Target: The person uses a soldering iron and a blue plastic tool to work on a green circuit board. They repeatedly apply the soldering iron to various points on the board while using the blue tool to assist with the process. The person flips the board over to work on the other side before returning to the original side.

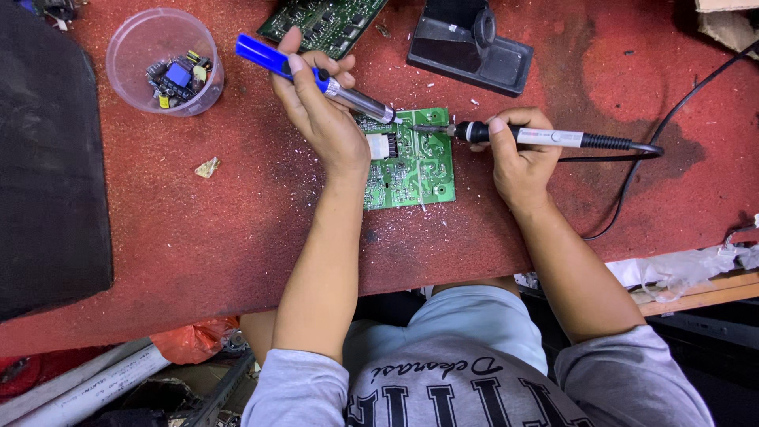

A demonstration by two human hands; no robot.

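While the red worktable (pixel 198 229) fills most of the view, a black mat (pixel 47 158) covers its left side and a black soldering stand (pixel 466 47) sits at the far edge. Near the middle lies a green circuit board (pixel 411 162), flat on the table between both hands. Left hand (pixel 320 111) has its fingers wrapped tight around a blue desoldering pump (pixel 316 75), tip down at the board's top edge. Right hand (pixel 518 158) clamps a soldering iron (pixel 545 137), its tip touching the same edge. A clear plastic cup (pixel 164 59) of small parts stands well apart, far left.
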